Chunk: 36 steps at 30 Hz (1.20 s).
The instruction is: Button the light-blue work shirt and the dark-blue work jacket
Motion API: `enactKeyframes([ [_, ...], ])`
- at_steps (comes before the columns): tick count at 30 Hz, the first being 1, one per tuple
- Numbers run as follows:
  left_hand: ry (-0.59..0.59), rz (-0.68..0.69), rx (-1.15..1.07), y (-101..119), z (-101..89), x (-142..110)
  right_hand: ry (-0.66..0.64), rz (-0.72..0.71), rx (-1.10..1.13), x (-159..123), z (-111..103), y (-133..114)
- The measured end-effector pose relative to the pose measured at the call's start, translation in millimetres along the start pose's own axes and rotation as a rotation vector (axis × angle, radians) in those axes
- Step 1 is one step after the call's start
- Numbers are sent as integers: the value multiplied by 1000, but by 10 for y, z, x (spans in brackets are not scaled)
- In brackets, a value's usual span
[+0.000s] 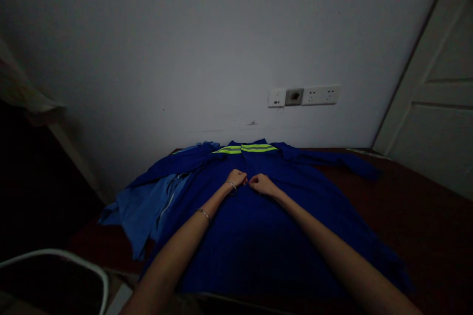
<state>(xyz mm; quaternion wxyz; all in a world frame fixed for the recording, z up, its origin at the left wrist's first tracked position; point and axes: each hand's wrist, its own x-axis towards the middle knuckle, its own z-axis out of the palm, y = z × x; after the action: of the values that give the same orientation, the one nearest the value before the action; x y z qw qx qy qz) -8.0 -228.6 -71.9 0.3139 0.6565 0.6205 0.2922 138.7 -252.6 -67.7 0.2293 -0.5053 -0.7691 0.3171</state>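
A dark blue work coat point(288, 236) lies spread out on a dark red-brown table, its collar toward the wall and yellow-green striped bands across the chest. My left hand point(237, 177) is closed at the coat's front middle, fingers pinched on the cloth. Close beside it, my right hand point(261, 184) pinches the same front edge, a small gap between the two. What exactly lies between the fingertips is too small and dark to make out. Two thin bracelets circle my left forearm. One coat sleeve point(340, 158) stretches out to the right.
A lighter blue garment point(144, 206) lies partly under the coat at the left. Bare tabletop point(417, 216) shows at the right. Sockets point(320, 95) sit on the wall behind, and a white door point(436, 123) stands at the right. A pale curved bar point(74, 257) is at lower left.
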Motion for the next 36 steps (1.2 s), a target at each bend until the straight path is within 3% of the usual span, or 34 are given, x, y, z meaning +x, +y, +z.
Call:
enactKeyframes([
  [7,227,-10,6,21,76,-232,173,-166,-180,-187,75,40],
  [14,226,-19,-28,52,47,-443,192,-243,-196,-216,112,110],
  [17,176,-79,-47,43,-11,-499,201,-267,-189,-235,127,109],
  [24,-70,-175,-105,49,-162,-611,165,-275,-85,-239,125,94],
  [31,-208,-142,-146,83,-194,-694,147,-235,58,-218,84,108],
  [36,-229,-149,-163,63,-194,-672,151,-229,107,-200,99,118],
])
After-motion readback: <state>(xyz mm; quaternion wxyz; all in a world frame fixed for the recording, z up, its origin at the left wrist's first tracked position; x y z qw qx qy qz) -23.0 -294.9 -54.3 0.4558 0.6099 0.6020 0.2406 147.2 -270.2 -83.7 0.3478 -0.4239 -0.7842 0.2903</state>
